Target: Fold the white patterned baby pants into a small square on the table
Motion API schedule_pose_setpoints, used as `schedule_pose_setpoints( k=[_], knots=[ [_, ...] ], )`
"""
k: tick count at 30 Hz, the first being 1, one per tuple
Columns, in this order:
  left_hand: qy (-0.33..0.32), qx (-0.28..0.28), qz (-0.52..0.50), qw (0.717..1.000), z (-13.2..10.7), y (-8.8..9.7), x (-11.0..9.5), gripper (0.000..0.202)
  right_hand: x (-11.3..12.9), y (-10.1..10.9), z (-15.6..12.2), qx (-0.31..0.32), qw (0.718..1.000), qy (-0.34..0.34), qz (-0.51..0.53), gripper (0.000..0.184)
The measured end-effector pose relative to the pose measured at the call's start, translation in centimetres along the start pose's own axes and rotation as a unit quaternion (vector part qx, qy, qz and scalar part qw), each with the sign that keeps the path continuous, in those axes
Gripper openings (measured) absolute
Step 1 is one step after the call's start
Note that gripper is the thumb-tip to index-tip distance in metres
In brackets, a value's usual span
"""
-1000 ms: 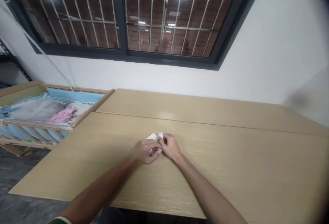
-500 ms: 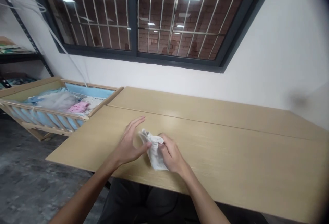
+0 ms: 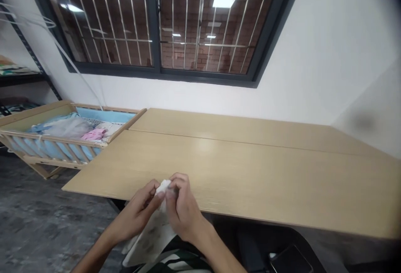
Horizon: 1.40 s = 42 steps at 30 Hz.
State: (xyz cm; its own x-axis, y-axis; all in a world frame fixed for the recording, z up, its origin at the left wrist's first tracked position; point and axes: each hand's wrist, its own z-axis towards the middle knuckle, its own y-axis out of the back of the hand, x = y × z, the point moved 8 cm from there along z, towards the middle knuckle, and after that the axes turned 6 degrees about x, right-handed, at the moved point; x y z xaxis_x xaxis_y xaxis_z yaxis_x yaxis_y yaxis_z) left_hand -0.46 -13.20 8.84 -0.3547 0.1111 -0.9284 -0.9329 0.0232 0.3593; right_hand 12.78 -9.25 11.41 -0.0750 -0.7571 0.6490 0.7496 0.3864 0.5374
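Note:
A thin white cloth (image 3: 153, 233) with faint dark patches hangs from both hands in front of the table's near edge. Its top is bunched into a small white lump between the fingertips. My left hand (image 3: 138, 212) pinches this bunched part from the left, thumb on the near side. From the right, my right hand (image 3: 184, 206) grips it with curled fingers, close against the left. The cloth's lower part drops over my lap, and whether it is a single sheet or a bag I cannot tell.
A wooden table (image 3: 250, 173) stretches across to the right wall. At left stands a wooden crib (image 3: 72, 162) holding a pink cloth (image 3: 94, 134) and other fabrics. A dark phone-like object (image 3: 291, 260) lies at lower right. A barred window (image 3: 156, 26) is behind.
Both hands have come nearer to me with the cloth, from over the table to its near edge. My left hand, open before, has closed on the cloth. The view has shifted slightly.

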Motion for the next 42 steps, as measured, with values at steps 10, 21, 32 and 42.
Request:
schedule_pose_setpoints(
  k=[10,21,32,42],
  knots=[
    [0.046,-0.119,-0.018,0.992,-0.9,0.7,2.8,0.043,-0.3,-4.4,-2.9,0.138,0.99,0.001,0.036,0.103],
    [0.023,-0.093,-0.096,0.991,-1.7,2.8,1.8,0.047,-1.0,-2.6,-2.9,-0.048,0.979,-0.056,0.192,0.023],
    [0.08,-0.059,-0.135,0.986,-2.3,1.6,3.0,0.051,1.1,-8.1,-2.9,0.031,0.926,-0.095,0.363,0.077],
    [0.046,-0.018,0.106,0.993,-4.4,3.1,2.6,0.042,-0.5,-7.9,-3.4,-0.047,0.962,-0.136,0.23,0.034]
  ],
)
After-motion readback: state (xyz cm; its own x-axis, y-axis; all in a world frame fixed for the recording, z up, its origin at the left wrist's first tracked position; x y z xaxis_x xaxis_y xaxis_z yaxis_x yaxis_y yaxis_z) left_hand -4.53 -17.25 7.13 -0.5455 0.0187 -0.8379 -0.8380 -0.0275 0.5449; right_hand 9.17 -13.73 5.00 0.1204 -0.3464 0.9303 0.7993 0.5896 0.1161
